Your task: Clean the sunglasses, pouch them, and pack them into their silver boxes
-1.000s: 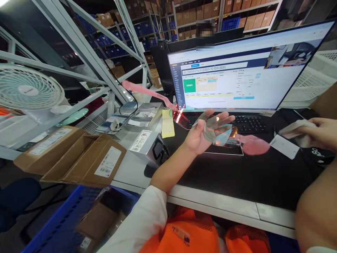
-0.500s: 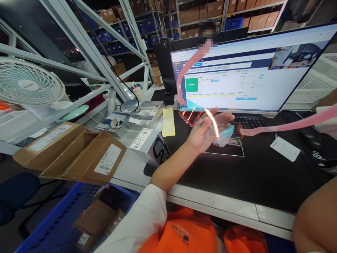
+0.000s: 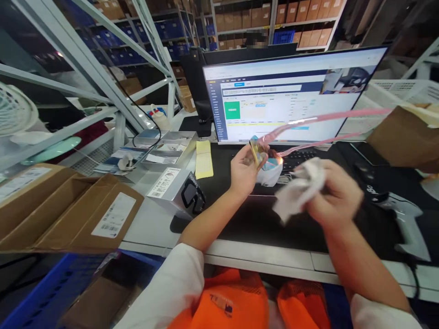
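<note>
My left hand [image 3: 243, 171] is closed on the edge of a pair of goggles [image 3: 257, 153] with a shiny mirrored lens, held up above the black desk mat in front of the monitor. From the goggles a translucent pink strap [image 3: 308, 119] stretches out to the right across the screen. Light blue and white material shows at their far side; I cannot tell what it is. In my right hand [image 3: 339, 194], a crumpled white cloth or tissue [image 3: 300, 189] is gripped, blurred by motion. It is to the right of the goggles, apart from them.
A silver box [image 3: 178, 192] with a goggles picture stands left, near a yellow note pad [image 3: 204, 159] and an open grey box [image 3: 171, 148]. Opened cardboard [image 3: 75, 210] is farther left. The monitor [image 3: 274, 100] stands behind; a barcode scanner [image 3: 408, 224] lies right.
My right arm has come in from the right edge, now holding the white cloth. The goggles have turned in my left hand, their strap now trailing right. The view has shifted rightward.
</note>
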Demonstrator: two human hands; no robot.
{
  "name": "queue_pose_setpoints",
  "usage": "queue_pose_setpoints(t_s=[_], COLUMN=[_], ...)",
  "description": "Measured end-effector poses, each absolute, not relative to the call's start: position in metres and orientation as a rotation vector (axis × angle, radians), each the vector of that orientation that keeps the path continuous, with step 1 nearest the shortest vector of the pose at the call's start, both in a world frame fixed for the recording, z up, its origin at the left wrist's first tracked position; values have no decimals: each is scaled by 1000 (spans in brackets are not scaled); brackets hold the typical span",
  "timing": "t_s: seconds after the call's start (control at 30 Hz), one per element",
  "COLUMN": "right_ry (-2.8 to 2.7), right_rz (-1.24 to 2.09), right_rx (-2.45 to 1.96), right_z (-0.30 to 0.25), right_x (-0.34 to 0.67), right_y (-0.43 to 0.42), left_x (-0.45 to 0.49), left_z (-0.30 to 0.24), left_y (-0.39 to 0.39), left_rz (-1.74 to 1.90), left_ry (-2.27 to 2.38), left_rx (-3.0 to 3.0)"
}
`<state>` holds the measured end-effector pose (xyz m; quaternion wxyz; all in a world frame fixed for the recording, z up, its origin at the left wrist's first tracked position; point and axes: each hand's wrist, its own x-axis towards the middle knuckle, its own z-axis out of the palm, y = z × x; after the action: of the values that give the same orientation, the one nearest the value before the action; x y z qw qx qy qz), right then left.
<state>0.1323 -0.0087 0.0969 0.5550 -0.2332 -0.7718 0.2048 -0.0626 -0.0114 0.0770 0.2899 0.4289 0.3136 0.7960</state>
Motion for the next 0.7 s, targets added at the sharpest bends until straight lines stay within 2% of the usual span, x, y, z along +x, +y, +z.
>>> queue_pose_setpoints(t_s=[0.1, 0.23, 0.5, 0.6, 0.7], right_ry=[-1794, -1828, -1535, -1426, -1448], right_rz=[406, 459, 836, 839, 673], right_rx=[-429, -420, -629, -560, -511], right_z=[86, 69, 46, 49, 63], right_x=[99, 77, 62, 62, 77], right_y=[-10, -10, -9, -3, 9], left_x=[-60, -58, -66, -73, -84], left_z=[72, 68, 62, 63, 67], left_y=[-12, -14, -14, -10, 2], left_rz=[2156, 2141, 2162, 2121, 2203], left_ry=[987, 1214, 1542, 1656, 1548], left_rx=[1324, 1569, 2077, 2059, 1763])
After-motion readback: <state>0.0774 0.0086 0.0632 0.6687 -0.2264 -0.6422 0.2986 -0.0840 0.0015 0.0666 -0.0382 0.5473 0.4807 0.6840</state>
